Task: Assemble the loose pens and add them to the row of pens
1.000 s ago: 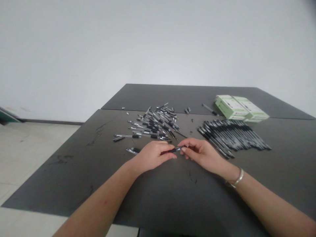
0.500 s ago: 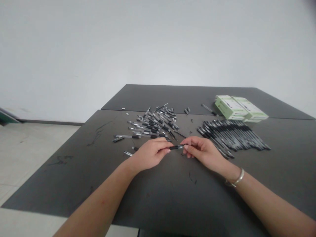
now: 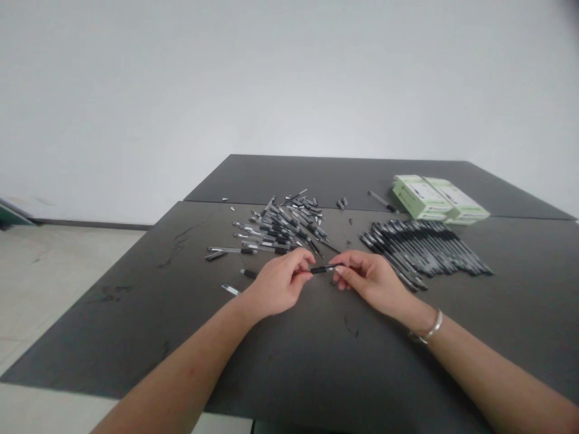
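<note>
A black pen (image 3: 322, 269) is held level above the table, between my two hands. My right hand (image 3: 362, 271) pinches its right end between thumb and fingers. My left hand (image 3: 284, 280) is curled around the left end, with the forefinger a little raised and the thumb close to the barrel; the hand hides that end. Just beyond my left hand lies a loose pile of clear-barrelled pens (image 3: 280, 229) with dark grips. Beside my right hand, finished-looking capped pens (image 3: 429, 247) lie side by side in a slanted row.
Two green-and-white boxes (image 3: 423, 196) sit behind the row, with a single pen (image 3: 382, 201) to their left. Small black caps (image 3: 342, 203) and silver tips (image 3: 232, 208) are scattered on the dark table (image 3: 307, 374). A clear pen part (image 3: 230, 290) lies left of my left hand.
My left hand's fingers have loosened and lifted slightly from the pen, and the gap under the forefinger is wider. My right hand keeps its pinch in nearly the same place.
</note>
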{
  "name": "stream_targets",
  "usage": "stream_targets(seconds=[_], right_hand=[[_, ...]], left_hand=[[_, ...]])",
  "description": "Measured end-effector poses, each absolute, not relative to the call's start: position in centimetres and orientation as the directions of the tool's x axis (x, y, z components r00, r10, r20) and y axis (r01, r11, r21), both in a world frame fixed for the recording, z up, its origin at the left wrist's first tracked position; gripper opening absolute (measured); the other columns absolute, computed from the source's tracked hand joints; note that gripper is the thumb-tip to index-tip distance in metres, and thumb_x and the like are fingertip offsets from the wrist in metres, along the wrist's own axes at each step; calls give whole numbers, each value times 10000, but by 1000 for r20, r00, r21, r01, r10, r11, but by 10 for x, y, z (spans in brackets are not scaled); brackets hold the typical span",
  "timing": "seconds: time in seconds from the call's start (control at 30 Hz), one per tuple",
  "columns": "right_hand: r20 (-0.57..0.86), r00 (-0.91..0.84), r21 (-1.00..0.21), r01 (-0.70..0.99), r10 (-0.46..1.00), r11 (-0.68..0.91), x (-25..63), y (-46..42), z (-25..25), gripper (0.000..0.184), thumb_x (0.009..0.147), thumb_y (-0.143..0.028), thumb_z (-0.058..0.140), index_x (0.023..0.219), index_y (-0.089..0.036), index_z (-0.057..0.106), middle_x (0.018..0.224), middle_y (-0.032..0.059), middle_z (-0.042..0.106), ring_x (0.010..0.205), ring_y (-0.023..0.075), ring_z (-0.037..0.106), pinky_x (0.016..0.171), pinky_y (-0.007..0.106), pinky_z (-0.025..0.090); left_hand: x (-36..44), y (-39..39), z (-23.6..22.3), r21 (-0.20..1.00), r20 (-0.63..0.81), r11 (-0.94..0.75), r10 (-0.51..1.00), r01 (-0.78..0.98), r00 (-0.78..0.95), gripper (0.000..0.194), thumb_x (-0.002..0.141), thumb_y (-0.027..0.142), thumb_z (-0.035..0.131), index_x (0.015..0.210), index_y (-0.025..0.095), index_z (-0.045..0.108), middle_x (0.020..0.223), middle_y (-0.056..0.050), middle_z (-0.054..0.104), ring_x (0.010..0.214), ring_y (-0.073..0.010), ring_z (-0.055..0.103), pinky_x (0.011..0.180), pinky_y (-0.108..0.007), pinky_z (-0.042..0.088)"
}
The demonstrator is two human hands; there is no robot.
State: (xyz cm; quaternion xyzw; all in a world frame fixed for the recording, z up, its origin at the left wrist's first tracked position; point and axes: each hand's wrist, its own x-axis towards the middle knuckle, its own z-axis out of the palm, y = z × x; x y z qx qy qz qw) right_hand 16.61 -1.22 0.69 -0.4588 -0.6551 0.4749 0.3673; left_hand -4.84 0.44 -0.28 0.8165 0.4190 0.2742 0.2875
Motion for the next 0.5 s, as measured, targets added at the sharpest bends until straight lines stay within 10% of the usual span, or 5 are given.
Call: stream_targets(seconds=[0.5], right_hand=[[-69, -333, -996, 70, 940, -48, 160, -9, 11, 325, 727, -364, 740, 964, -154, 667, 644, -9, 631, 550, 90, 559, 565, 239, 506]], left_hand=[[-44, 2, 1, 796, 234, -461, 831, 392, 504, 204, 858, 192, 546, 1061, 198, 525, 898, -33, 660, 807, -141, 625, 760, -286, 495]])
